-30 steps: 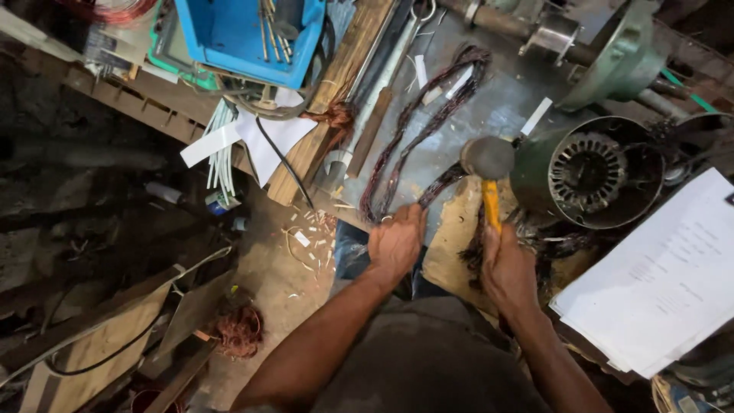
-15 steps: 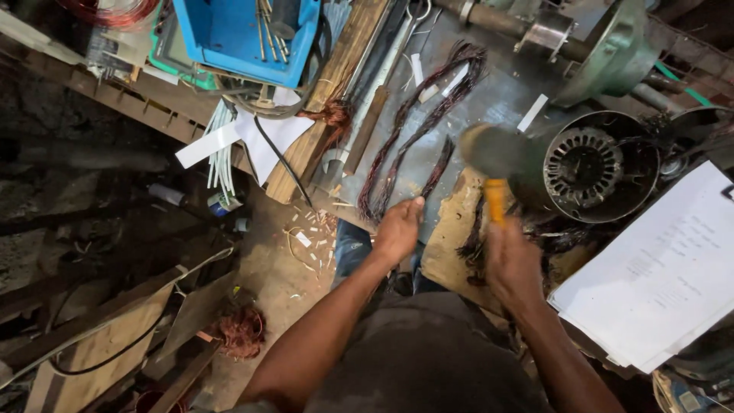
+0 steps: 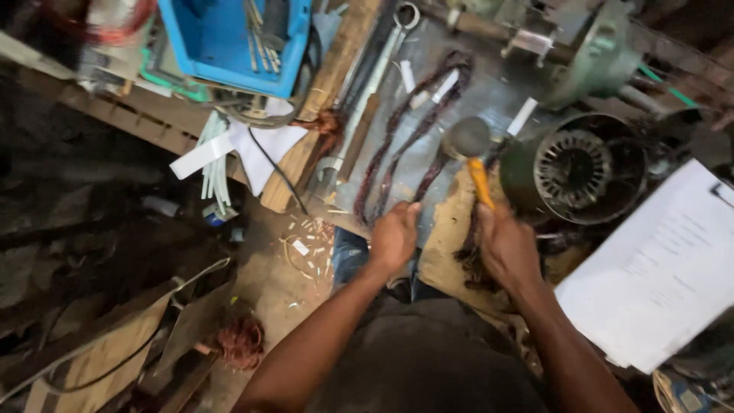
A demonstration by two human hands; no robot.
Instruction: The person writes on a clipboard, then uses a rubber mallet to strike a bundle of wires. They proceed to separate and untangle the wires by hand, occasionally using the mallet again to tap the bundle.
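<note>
Head view, frame centre: right hand [image 3: 508, 248] clenches hammer [image 3: 472, 153]; left hand [image 3: 394, 237] apparently pinches wire coil [image 3: 405, 138].

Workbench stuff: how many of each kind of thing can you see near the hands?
Mallet with a yellow handle, in the right hand: 1
Dark wire coils, touched by the left hand: 2
Motor stator: 1
Spanner: 1
Blue box: 1
Paper stack: 1
Total: 7
</note>
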